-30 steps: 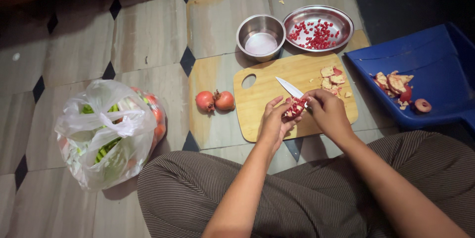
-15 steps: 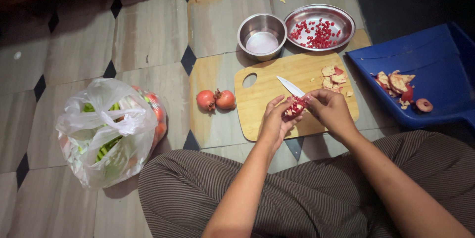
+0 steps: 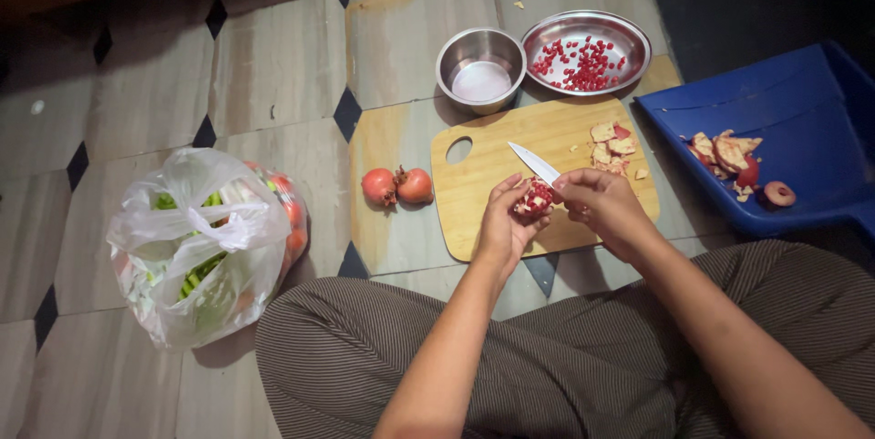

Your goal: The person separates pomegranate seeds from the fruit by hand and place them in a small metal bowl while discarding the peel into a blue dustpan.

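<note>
At the far left a knotted white plastic bag (image 3: 202, 247) sits on the tiled floor (image 3: 273, 65), full of greens and some red-orange produce that shows through the film – nothing from it is out. Just right of it two whole pomegranates (image 3: 397, 186) lie side by side, touching, skins intact, so these look like work left to do.

Next comes the wooden cutting board (image 3: 483, 193). Over its near edge the left hand (image 3: 507, 220) is cupped and closed around a pomegranate piece (image 3: 534, 198), red seeds facing up. The right hand (image 3: 603, 206) is clamped on a white-bladed knife (image 3: 534, 164), whose blade points away toward the board's hanging hole, the tip clear of the fruit; the two hands are nearly touching across the piece. A small heap of torn peel scraps (image 3: 612, 147) lies on the board's right end.

Behind the board a small steel bowl (image 3: 480, 67) looks empty of seeds – what, if anything, is in it I cannot tell. Beside it the steel plate (image 3: 586, 49) carries a thin scatter of loose red seeds (image 3: 578, 63), a modest yield so far.

At the far right the blue tray (image 3: 802, 129) holds discarded rind (image 3: 729, 158) and a cut crown end. By my reading, roughly one fruit is partly stripped.
</note>
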